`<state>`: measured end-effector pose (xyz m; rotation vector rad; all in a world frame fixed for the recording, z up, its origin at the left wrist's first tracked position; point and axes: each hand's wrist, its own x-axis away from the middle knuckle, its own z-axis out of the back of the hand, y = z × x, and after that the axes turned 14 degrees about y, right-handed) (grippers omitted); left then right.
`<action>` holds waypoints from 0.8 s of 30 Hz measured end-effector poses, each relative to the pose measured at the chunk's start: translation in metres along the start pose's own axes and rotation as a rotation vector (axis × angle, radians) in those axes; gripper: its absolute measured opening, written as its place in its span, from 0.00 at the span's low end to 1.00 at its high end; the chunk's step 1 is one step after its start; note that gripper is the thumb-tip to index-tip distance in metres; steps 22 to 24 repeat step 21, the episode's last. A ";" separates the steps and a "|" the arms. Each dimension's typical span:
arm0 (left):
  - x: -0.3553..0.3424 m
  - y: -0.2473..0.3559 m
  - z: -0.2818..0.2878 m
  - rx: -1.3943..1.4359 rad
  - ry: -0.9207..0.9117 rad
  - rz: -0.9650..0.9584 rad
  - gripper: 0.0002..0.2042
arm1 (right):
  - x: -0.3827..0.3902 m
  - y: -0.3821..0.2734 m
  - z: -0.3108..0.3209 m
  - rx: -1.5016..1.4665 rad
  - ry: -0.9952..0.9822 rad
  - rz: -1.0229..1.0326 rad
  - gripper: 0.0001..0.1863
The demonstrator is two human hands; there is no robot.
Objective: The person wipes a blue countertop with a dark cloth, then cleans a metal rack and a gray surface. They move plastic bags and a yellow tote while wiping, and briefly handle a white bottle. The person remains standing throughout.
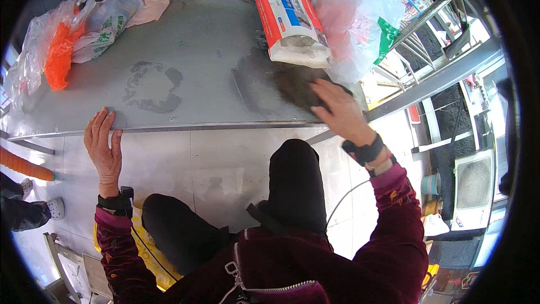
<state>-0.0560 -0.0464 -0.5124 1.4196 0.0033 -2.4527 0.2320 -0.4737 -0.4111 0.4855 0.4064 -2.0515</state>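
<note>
At the table's front edge, my left hand [103, 141] is open, its fingers stretched out and their tips resting on the grey table top [194, 50]; it holds nothing. My right hand [340, 111] lies with fingers extended and thumb apart over a dark brown, soft-looking piece [298, 87] near the table's right end. Motion smears that piece, so whether it is cloth or something else I cannot make out. Just beyond it lies a red, white and blue packet [289, 17], its near end torn and greyish powder at the opening. A dull smudge [250, 79] marks the surface beside the piece.
A white plastic bag [354, 17] stands right of the packet. Crumpled bags, one orange [63, 50], lie at the table's left end. A ring-shaped stain [153, 87] marks the top. Metal framing [439, 73] borders the right side. Another person's leg [25, 208] shows far left.
</note>
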 end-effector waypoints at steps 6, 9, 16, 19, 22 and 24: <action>-0.004 0.004 0.003 0.010 -0.022 0.019 0.16 | 0.045 0.052 0.020 0.209 0.096 -0.229 0.24; -0.001 0.002 0.003 0.058 -0.018 0.035 0.19 | 0.039 0.026 0.010 0.126 0.091 -0.177 0.24; -0.004 0.009 0.008 0.025 0.020 0.046 0.18 | -0.050 -0.100 -0.040 -0.202 -0.078 0.292 0.26; -0.004 0.010 0.009 0.053 0.019 0.079 0.17 | -0.111 -0.144 -0.077 -0.229 -0.162 0.434 0.26; -0.003 0.010 0.009 0.031 0.005 0.081 0.18 | -0.151 -0.176 -0.098 -0.241 -0.257 0.487 0.27; -0.003 0.010 0.009 0.031 0.005 0.081 0.18 | -0.151 -0.176 -0.098 -0.241 -0.257 0.487 0.27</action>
